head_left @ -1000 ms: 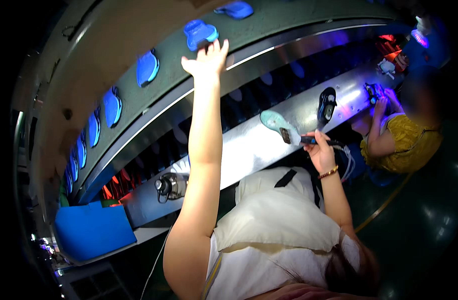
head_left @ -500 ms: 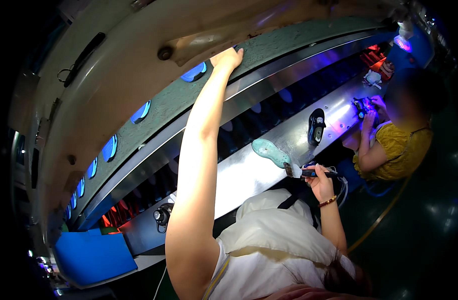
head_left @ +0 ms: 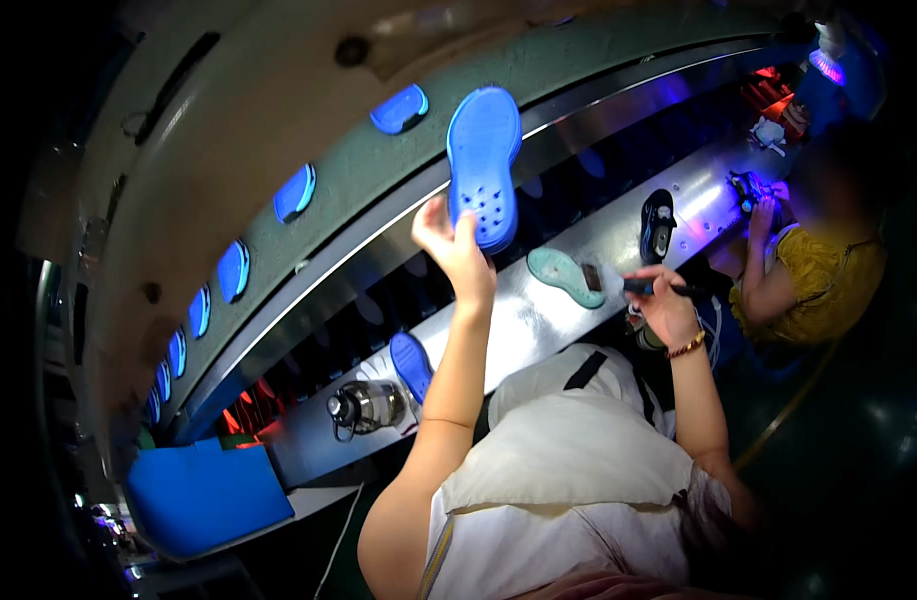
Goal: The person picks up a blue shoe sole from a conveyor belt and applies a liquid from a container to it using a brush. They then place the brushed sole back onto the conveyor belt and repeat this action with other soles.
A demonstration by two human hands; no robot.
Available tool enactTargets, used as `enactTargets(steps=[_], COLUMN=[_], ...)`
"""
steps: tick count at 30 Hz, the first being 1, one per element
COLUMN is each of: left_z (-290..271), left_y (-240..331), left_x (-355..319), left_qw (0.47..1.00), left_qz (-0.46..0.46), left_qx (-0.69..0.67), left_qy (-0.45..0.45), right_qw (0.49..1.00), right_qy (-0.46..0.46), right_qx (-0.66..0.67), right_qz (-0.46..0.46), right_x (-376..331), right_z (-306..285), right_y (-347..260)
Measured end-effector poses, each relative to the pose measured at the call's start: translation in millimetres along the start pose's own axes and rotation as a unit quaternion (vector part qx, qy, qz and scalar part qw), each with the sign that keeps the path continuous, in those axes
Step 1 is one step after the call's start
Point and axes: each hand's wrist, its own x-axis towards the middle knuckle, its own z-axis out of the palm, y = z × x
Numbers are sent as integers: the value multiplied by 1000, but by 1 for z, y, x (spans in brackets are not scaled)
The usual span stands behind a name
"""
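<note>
Left hand [head_left: 461,258] drawn back from belt [head_left: 354,162] — blue sole [head_left: 484,160] now in its grip

One wide fisheye camera, the left of a pair worn side by side on the person's head, looked steeply down and outward. The person's off-white clothed torso [head_left: 579,440] filled the lower middle at close range; the left bare hand [head_left: 461,255] and right bare hand [head_left: 669,312] fell either side of the frame's centre. Beyond, the view took in a long, shiny metal bench [head_left: 524,325] slanting up to the right and, farther out, a flat green conveyor belt [head_left: 354,150]. A co-worker's yellow top [head_left: 819,275] appeared at the right. Straight edges bowed toward the dark rim.
</note>
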Motion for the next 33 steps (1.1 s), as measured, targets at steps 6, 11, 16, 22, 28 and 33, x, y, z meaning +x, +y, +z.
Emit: enactTargets(steps=[6, 11, 16, 22, 28, 33], left_z=[-50, -86, -69, -61, -56, -83], left_y=[38, 17, 19, 15, -3, 0], left_x=[-18, -65, -89, -94, -106, -84], left_qw=[853, 700, 720, 779, 875, 892], left_qz=[-340, -452, -523, -501, -433, -409], left_qx=[-167, -321, -341, -310, -205, -183], left_qy=[-359, -449, -302, -215, -71, -58], right_qw=[993, 987, 992, 983, 893, 794], right_qy=[-111, -158, -67, -11, -91, -244], right_qx=[8, 11, -70, -159, -432, -541], right_qz=[-48, 24, 86, 87, -86, -129], right_x=[14, 21, 41, 68, 69, 30], right_z=[35, 45, 66, 78, 113, 120], right_y=[-31, -16, 12, 23, 38, 28])
